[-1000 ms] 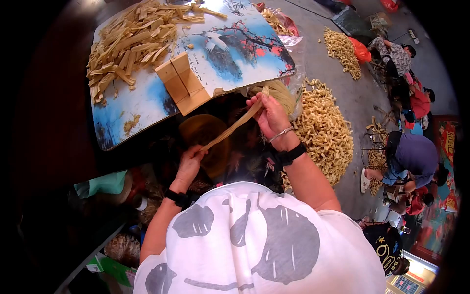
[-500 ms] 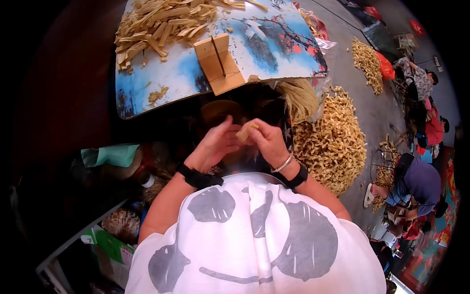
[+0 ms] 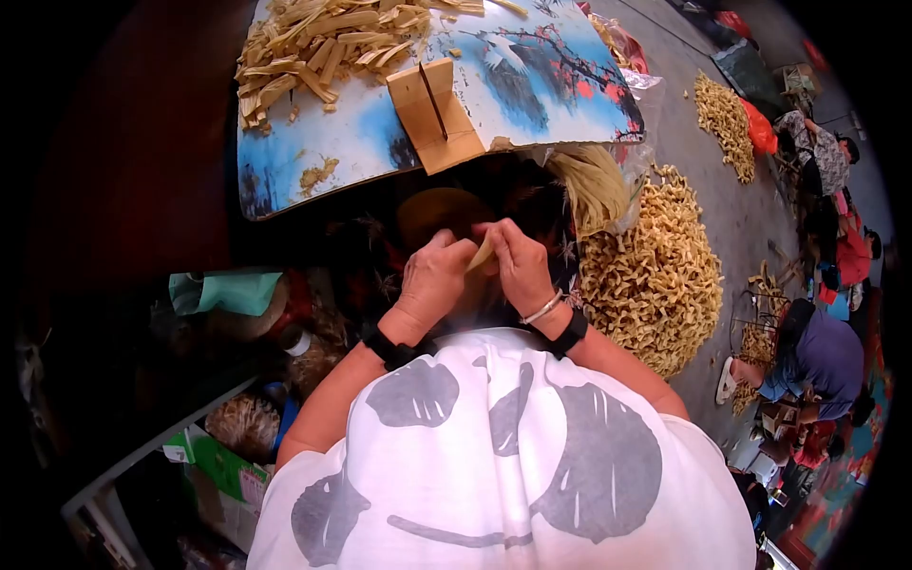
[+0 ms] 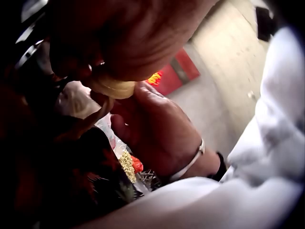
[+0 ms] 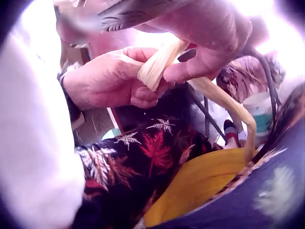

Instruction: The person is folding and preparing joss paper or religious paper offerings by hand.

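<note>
Both hands meet low in front of the white shirt, working on a pale yellow, flat, pliable strip (image 3: pixel 483 255). My left hand (image 3: pixel 437 285) pinches the strip from one side. Opposite it, my right hand (image 3: pixel 518 271) grips the strip between thumb and fingers. In the right wrist view the strip (image 5: pixel 159 64) is folded across itself between the fingertips, and its tail hangs down toward a yellow basin (image 5: pixel 200 176). The left wrist view shows a wide bend of the strip (image 4: pixel 116 89) between the two hands, partly hidden in shadow.
A painted tabletop (image 3: pixel 356 142) ahead bears a heap of dry strips (image 3: pixel 328 57) and a wooden stand with a blade-like upright (image 3: pixel 437 123). A bundle of long strips (image 3: pixel 594 185) hangs beside a large pile of knotted pieces (image 3: pixel 655 275). Other people sit at the right.
The hands held the strip stretched apart, then came together near the body. The left hand's fingers have closed in on the folded strip. The head view has shifted.
</note>
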### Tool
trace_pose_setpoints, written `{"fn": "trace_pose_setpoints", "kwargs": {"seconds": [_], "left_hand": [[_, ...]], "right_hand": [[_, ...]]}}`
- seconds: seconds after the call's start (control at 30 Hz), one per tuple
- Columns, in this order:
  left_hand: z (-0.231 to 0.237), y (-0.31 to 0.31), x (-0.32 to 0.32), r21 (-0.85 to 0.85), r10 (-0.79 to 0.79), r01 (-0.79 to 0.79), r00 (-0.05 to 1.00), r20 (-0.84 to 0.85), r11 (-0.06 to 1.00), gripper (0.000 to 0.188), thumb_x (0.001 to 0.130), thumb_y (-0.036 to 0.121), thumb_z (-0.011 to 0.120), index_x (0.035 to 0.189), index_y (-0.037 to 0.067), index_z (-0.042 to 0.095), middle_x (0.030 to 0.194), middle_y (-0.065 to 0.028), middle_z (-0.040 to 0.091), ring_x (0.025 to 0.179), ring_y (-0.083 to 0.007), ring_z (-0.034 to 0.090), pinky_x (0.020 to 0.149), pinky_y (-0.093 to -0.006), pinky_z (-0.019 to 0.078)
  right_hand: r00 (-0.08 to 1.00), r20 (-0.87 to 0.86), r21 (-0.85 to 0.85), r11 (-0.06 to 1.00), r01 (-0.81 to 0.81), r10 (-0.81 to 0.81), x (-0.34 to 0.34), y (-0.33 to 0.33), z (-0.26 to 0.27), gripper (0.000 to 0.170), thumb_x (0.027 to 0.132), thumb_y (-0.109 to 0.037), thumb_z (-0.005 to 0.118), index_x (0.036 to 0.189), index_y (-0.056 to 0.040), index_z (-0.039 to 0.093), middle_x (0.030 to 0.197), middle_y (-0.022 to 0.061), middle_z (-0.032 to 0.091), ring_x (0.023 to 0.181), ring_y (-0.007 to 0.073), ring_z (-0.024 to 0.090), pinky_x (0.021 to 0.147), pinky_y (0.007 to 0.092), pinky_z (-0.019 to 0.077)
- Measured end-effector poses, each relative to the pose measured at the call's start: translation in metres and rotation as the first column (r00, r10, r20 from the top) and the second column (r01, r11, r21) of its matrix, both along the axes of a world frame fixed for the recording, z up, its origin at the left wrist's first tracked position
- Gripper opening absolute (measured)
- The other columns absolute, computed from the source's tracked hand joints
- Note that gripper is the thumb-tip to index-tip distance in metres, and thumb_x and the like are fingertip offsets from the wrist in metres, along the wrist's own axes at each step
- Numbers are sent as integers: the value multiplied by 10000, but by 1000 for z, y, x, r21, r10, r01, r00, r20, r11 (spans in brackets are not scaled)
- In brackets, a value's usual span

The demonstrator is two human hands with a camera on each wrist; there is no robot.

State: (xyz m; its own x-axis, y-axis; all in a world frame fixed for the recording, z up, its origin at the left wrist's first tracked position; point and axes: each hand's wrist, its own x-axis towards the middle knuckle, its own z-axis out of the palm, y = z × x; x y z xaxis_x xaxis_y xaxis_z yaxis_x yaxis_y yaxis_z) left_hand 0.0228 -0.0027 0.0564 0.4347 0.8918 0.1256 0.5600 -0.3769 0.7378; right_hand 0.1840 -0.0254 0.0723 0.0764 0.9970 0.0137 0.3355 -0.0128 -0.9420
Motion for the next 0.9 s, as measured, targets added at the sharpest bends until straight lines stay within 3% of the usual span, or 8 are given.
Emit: {"fn": "trace_pose_setpoints", "kwargs": {"seconds": [0.1, 0.13, 0.37, 0.57, 0.67, 0.77, 0.83, 0.9], "left_hand": [[9, -1, 3, 139, 34, -45, 996, 81, 989, 262, 834, -76, 583, 1068, 6, 666, 875, -168, 568, 777, -364, 630, 669, -371, 525], [11, -3, 4, 164, 60, -75, 994, 91, 984, 264, 833, -84, 582, 1069, 1, 664, 883, -167, 572, 780, -361, 634, 670, -370, 527], [10, -7, 0, 214, 157, -157, 988, 17, 964, 279, 831, -75, 595, 1099, -20, 653, 898, -177, 573, 779, -355, 639, 693, -368, 541], [4, -6, -1, 54, 101, -117, 968, 231, 992, 287, 828, -103, 557, 1084, -20, 656, 958, -172, 581, 812, -332, 646, 718, -362, 535], [8, -3, -3, 20, 97, -106, 965, 244, 994, 284, 827, -105, 554, 1078, -10, 649, 984, -162, 583, 817, -316, 640, 721, -341, 525], [3, 6, -6, 59, 100, -118, 963, 250, 991, 281, 819, -100, 565, 1075, -4, 629, 977, -157, 579, 811, -307, 629, 732, -328, 518], [1, 7, -8, -268, 229, -140, 913, 338, 953, 145, 897, -36, 574, 1028, 9, 616, 864, -88, 608, 720, -185, 618, 649, -273, 505], [-1, 9, -17, -654, 380, -49, 845, 375, 755, 77, 942, 14, 575, 1005, 25, 617, 796, -41, 612, 673, -115, 597, 602, -236, 485]], "right_hand": [[999, -5, -345, 938, 31, -35, -2, 11, -2, 221, 1011, -209, 507, 983, -6, 590, 800, 144, 653, 649, 226, 676, 508, 311, 550], [1000, 20, -118, 993, 18, -16, -9, 12, -15, 217, 997, -219, 528, 972, -11, 583, 774, 150, 654, 649, 222, 683, 490, 321, 547], [998, -61, -261, 965, -34, 18, -13, 12, -8, 223, 936, -243, 629, 967, -23, 647, 765, 132, 669, 696, 237, 692, 608, 329, 537], [972, 167, -16, 986, -168, 168, 0, 5, -11, 203, 941, -232, 630, 963, -34, 671, 897, 101, 656, 792, 181, 644, 717, 300, 513], [930, -324, -113, 969, -221, 174, 3, 7, -30, 230, 952, -251, 627, 982, -27, 669, 987, 42, 635, 831, 137, 612, 728, 283, 504], [615, -781, -461, 764, -452, -108, 4, 10, -16, 251, 976, -247, 597, 1012, -7, 658, 1016, 13, 623, 871, 113, 606, 769, 280, 509], [717, -694, -449, 814, -369, -57, 3, 12, -13, 262, 997, -246, 566, 1023, 3, 643, 1024, 12, 624, 871, 99, 616, 738, 274, 551], [882, -470, -339, 915, -220, 38, 0, 19, -28, 255, 995, -241, 567, 1020, 2, 638, 1027, 21, 628, 865, 107, 626, 700, 268, 568]]}}
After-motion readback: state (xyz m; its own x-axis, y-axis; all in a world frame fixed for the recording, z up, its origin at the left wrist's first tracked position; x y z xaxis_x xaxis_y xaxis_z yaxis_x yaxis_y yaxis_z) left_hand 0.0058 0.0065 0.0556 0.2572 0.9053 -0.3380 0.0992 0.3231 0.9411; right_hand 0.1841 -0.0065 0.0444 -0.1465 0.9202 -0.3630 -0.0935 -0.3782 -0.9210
